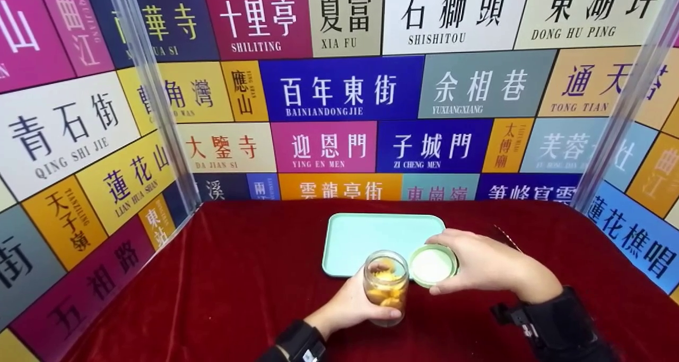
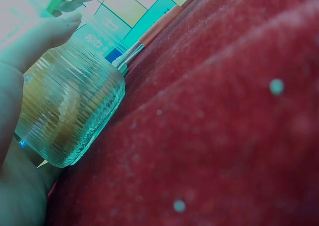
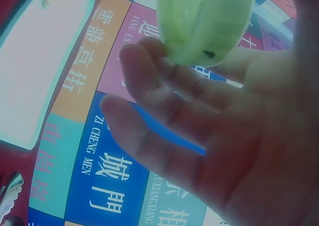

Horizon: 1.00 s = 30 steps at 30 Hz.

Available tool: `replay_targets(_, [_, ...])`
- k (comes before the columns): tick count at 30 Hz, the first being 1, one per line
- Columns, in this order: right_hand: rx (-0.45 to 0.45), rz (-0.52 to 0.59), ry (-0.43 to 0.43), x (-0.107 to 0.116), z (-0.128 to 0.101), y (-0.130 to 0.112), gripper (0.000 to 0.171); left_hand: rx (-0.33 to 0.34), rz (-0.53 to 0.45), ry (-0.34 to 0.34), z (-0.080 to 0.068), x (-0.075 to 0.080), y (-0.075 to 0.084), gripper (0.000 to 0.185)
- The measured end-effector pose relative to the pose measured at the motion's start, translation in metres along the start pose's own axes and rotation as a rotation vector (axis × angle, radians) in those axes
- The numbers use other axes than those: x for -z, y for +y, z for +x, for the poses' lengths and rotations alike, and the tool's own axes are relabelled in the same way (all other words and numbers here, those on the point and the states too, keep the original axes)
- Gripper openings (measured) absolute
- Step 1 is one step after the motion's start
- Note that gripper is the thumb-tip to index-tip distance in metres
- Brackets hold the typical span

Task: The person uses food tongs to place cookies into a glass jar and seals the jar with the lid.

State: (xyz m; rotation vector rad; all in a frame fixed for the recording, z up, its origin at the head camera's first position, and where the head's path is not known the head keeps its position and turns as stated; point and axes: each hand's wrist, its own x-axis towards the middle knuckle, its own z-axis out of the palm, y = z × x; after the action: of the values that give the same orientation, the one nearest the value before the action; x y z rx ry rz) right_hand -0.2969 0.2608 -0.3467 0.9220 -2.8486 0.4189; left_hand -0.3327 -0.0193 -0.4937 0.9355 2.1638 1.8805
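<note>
A ribbed glass jar (image 1: 386,293) with yellow-orange pieces inside stands uncovered in front of the tray, its mouth facing up. My left hand (image 1: 353,303) grips it from the side, the thumb across its front. In the left wrist view the jar (image 2: 75,101) shows its ribbed wall, with the thumb over its upper part. Just right of the jar's mouth, my right hand (image 1: 477,261) holds a round light green lid (image 1: 434,266), its whitish inside turned toward the head camera. Seen from the right wrist, the lid (image 3: 207,27) sits at the fingertips, the lower fingers spread.
A mint green tray (image 1: 382,234) lies behind the jar on the dark red cloth (image 1: 238,277). A thin object (image 1: 507,238) shows behind the right hand. The left wrist view has a brownish handle (image 2: 160,26) with a metal part. Walls with coloured name signs (image 1: 339,88) surround the table.
</note>
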Motion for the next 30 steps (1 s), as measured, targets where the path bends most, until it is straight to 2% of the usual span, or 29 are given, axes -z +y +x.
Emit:
replay_targets(5, [0.015,-0.001,0.04,0.0,0.0,0.0,0.078,-0.004,0.009,-0.004,0.0,0.0,-0.001,0.084])
replay_targets(14, [0.059,0.054,0.169,-0.01,0.009,0.002,0.069,-0.012,-0.012,-0.008,-0.001,0.001,-0.001,0.083])
replay_targets(23, [0.085,0.219,0.262,-0.026,0.02,-0.001,0.069,-0.036,-0.002,-0.013,0.0,0.001,0.001,0.085])
replay_targets(30, [0.067,0.395,0.26,-0.044,0.028,-0.011,0.074,-0.026,-0.014,-0.02,0.0,0.001,0.0,0.081])
